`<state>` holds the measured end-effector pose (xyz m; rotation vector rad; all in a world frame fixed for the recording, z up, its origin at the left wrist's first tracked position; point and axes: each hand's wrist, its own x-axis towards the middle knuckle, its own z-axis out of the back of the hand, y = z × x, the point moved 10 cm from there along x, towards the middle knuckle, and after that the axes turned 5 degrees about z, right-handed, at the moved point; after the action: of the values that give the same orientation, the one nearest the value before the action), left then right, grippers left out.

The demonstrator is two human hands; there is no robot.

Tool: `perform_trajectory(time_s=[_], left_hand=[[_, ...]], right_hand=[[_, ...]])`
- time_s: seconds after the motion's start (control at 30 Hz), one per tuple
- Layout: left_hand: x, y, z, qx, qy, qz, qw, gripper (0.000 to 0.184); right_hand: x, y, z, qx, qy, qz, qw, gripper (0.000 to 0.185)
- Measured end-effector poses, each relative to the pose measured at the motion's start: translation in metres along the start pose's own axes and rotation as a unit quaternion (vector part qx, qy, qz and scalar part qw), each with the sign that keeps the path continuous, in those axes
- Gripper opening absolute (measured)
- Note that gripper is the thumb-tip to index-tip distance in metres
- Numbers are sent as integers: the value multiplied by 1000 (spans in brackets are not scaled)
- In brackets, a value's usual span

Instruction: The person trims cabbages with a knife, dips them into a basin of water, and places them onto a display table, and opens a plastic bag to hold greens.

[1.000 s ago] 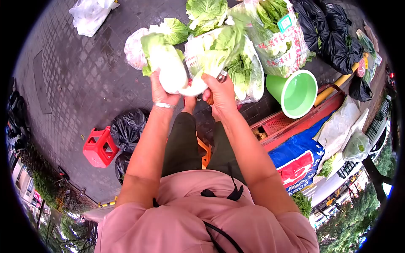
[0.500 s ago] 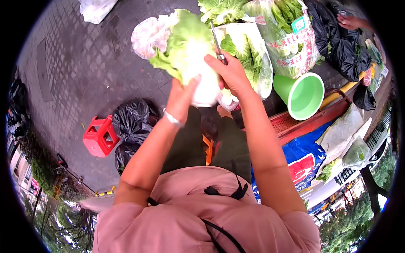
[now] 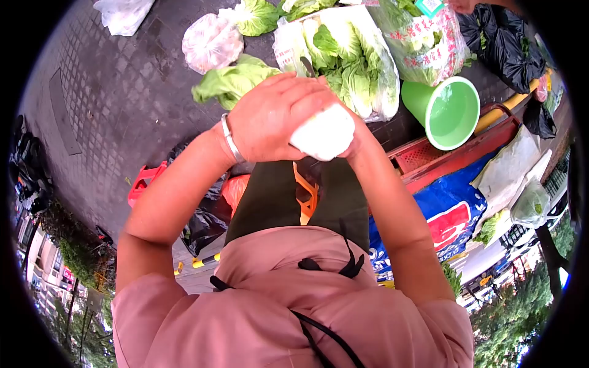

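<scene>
A Chinese cabbage (image 3: 325,132) lies tilted in my hands, its white base towards me and its pale green leaves out to the left. My left hand (image 3: 273,113) is wrapped over its top, fingers closed. Under and to the right of the base is my right hand (image 3: 356,135), largely hidden behind the cabbage and my left hand. The dark blade of a knife (image 3: 307,66) sticks up just beyond my fingers; its handle is hidden. Right behind the hands, several more cabbages (image 3: 353,67) lie in an open white plastic bag (image 3: 389,92).
A green bucket (image 3: 423,113) stands right, beside a red metal frame (image 3: 417,161). Beyond are a printed clear bag of greens (image 3: 423,55), black bags (image 3: 503,49) and another person's hand (image 3: 463,5). A tied pinkish-white bag (image 3: 211,44) and red stool (image 3: 144,183) are on the left.
The cabbage has turned from upright to tilted, its base now facing me. My left hand has moved from its side to over its top. The knife blade is lower and mostly hidden.
</scene>
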<state>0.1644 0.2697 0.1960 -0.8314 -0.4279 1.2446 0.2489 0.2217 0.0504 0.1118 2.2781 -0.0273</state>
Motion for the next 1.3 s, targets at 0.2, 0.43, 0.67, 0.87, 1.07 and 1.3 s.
perform_trajectory(time_s=[0.2, 0.43, 0.67, 0.87, 1.07, 1.3], left_hand=[[-15, 49, -22, -219, 3, 161, 962, 84], [-15, 61, -47, -249, 46, 203, 946, 83], [-1, 56, -49, -288, 75, 168, 940, 78], [-1, 54, -55, -331, 111, 182, 919, 78], [-2, 66, -59, -343, 134, 225, 902, 82], [35, 116, -89, -412, 20, 338, 846, 68]], right_hand=[[-92, 67, 20, -420, -131, 275, 855, 31], [-110, 74, -43, -625, -55, 312, 713, 26], [-97, 66, -39, -640, -7, 258, 724, 32], [-95, 78, -29, -730, -2, 297, 616, 31], [-62, 139, 195, -698, -285, 165, 637, 48], [-22, 190, 180, -678, -324, 260, 606, 70]])
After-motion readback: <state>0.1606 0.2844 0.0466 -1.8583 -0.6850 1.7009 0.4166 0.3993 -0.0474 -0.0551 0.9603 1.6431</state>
